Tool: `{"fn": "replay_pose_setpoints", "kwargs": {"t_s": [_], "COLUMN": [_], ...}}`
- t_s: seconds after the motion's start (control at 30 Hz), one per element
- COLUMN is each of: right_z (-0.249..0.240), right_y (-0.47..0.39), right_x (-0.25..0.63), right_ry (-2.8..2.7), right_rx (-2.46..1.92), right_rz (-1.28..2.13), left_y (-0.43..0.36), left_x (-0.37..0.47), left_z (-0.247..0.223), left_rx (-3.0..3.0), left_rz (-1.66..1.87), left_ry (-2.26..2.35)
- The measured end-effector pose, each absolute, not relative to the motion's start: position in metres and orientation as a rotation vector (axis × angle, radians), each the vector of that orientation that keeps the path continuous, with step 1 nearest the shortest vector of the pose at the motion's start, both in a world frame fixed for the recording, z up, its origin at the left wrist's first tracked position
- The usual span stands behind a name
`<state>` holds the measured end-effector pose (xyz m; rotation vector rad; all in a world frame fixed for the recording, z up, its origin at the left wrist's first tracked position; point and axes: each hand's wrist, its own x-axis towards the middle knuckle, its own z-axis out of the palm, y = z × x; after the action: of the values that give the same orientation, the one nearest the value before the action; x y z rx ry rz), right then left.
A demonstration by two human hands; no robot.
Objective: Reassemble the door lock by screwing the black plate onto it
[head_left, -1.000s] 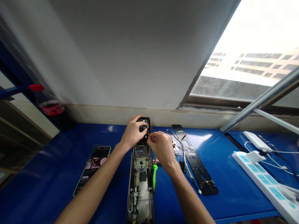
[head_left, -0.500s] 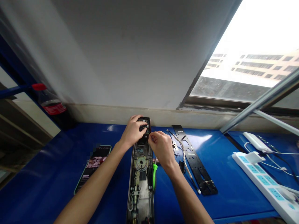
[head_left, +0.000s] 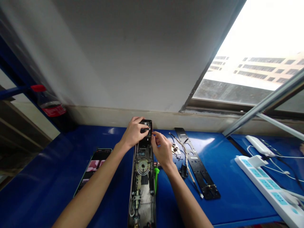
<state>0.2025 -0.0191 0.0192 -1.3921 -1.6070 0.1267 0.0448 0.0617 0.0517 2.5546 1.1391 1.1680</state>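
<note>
A long, open lock housing (head_left: 143, 186) with metal mechanisms inside stands lengthwise before me, its far end close to the wall. My left hand (head_left: 135, 132) is closed around the black upper section (head_left: 147, 142), thumb and fingers on small parts inside it. At the right rim of that section, my right hand (head_left: 163, 148) has its fingers curled, thumb and forefinger by the edge. Whatever lies at those fingertips is too small to make out. Beside the housing on the right is a green-handled screwdriver (head_left: 156, 177), partly hidden.
Right of my hands lie a small metal plate (head_left: 175, 148), several screws (head_left: 178, 157), a black bracket (head_left: 183, 171), a wire harness (head_left: 186, 158) and a long black plate (head_left: 198, 163). A phone (head_left: 93, 166) lies left, a cola bottle (head_left: 51, 106) behind it, a power strip (head_left: 268, 185) far right.
My right hand has turned and shifted slightly left, its thumb and forefinger loosening from a tighter pinch. The small metal plate shows more fully. My left hand stays on the upper section.
</note>
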Motion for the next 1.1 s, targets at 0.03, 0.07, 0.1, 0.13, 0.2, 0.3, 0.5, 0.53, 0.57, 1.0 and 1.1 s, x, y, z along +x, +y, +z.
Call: {"fn": "replay_pose_setpoints", "kwargs": {"t_s": [0.03, 0.07, 0.1, 0.13, 0.2, 0.3, 0.5, 0.53, 0.57, 1.0, 1.1], "right_z": [0.017, 0.015, 0.013, 0.012, 0.011, 0.012, 0.014, 0.014, 0.015, 0.018, 0.018], "right_y": [-0.018, -0.018, -0.017, -0.017, -0.017, -0.018, -0.019, -0.019, -0.019, -0.021, -0.024], "right_x": [0.202, 0.201, 0.200, 0.200, 0.198, 0.198, 0.199, 0.199, 0.199, 0.210, 0.216], "right_ry": [-1.585, -1.565, -1.548, -1.534, -1.514, -1.508, -1.529, -1.532, -1.533, -1.457, -1.461], "right_rx": [-1.393, -1.395, -1.399, -1.403, -1.411, -1.409, -1.382, -1.379, -1.376, -1.340, -1.313], "right_rz": [0.126, 0.124, 0.121, 0.119, 0.119, 0.128, 0.146, 0.151, 0.157, 0.449, 0.575], "left_y": [0.062, 0.063, 0.064, 0.064, 0.064, 0.064, 0.064, 0.064, 0.064, 0.065, 0.064], "left_x": [0.044, 0.044, 0.044, 0.044, 0.043, 0.043, 0.044, 0.044, 0.044, 0.038, 0.032], "left_z": [0.051, 0.051, 0.051, 0.051, 0.050, 0.050, 0.053, 0.053, 0.053, 0.056, 0.063], "left_rx": [2.548, 2.543, 2.537, 2.534, 2.531, 2.522, 2.524, 2.531, 2.536, 2.553, 2.559], "left_rz": [1.172, 1.172, 1.171, 1.167, 1.155, 1.134, 1.126, 1.130, 1.135, 1.045, 0.936], "left_ry": [1.130, 1.124, 1.120, 1.116, 1.113, 1.122, 1.148, 1.149, 1.149, 1.124, 1.096]}}
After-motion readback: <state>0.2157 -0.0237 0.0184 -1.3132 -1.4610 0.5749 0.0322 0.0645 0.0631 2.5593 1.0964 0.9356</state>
